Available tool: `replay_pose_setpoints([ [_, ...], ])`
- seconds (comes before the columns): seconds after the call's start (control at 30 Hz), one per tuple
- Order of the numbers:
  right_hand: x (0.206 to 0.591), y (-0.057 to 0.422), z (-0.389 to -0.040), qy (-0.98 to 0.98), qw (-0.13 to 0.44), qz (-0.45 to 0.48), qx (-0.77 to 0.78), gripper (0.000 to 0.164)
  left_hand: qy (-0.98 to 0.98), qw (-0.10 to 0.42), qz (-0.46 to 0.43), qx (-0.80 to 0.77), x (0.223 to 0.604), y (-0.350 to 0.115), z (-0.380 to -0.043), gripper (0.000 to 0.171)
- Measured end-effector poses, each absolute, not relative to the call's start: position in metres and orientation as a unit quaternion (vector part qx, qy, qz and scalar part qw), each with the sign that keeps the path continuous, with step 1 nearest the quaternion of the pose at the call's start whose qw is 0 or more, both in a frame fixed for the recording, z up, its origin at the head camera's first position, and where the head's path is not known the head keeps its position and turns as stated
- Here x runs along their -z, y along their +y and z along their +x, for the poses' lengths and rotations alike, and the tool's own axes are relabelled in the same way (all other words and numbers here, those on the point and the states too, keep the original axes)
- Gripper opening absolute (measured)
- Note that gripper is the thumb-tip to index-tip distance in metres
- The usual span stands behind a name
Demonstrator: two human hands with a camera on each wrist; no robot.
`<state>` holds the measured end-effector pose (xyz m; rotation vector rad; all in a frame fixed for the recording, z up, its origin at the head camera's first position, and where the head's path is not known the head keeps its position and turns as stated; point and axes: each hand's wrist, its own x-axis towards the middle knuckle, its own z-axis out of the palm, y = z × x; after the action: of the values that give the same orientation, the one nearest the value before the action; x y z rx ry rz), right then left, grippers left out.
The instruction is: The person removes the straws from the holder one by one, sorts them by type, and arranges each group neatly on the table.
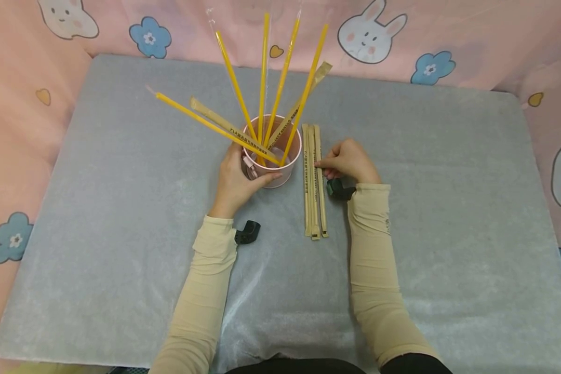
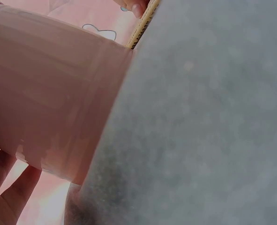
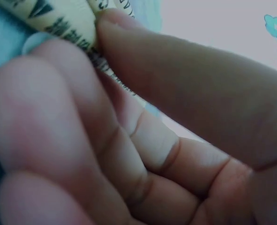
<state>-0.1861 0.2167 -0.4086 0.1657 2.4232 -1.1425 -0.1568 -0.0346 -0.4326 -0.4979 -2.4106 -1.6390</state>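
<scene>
My left hand (image 1: 234, 184) grips a pink see-through cup (image 1: 285, 177) from its left side, thumb along the front. Several yellow straws (image 1: 232, 72) in clear wrappers lean out of the cup, along with two paper-wrapped straws (image 1: 215, 117) with printed lettering. Close to the cup's right, several more brown paper-wrapped straws (image 1: 306, 197) lie side by side on the table. With thumb and fingertips, my right hand (image 1: 354, 162) pinches the rightmost paper-wrapped straw (image 1: 323, 208). The right wrist view shows the thumb against the printed paper (image 3: 65, 21). In the left wrist view the cup wall (image 2: 49, 89) fills the left side.
A grey cloth-covered table (image 1: 458, 208) spreads to both sides. Pink curtains (image 1: 304, 47) with rabbits and blue flowers hang behind and beside it. A small black camera mount (image 1: 248, 232) sticks out from the left sleeve, another (image 1: 340, 189) from the right.
</scene>
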Motion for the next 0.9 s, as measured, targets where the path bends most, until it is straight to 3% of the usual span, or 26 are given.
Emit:
replay_pose_setpoints([
  [0.7,0.4068,0.2216,-0.1849,0.868,0.244,0.047,0.430,0.022,-0.814,0.090,-0.165,0.549,0.4326,-0.0348,-0.1561,0.100],
  [0.9,0.4061,0.2225,-0.1846,0.874,0.220,0.051,0.430,0.022,-0.814,0.093,-0.167,0.549,0.4343,-0.0348,-0.1562,0.100],
])
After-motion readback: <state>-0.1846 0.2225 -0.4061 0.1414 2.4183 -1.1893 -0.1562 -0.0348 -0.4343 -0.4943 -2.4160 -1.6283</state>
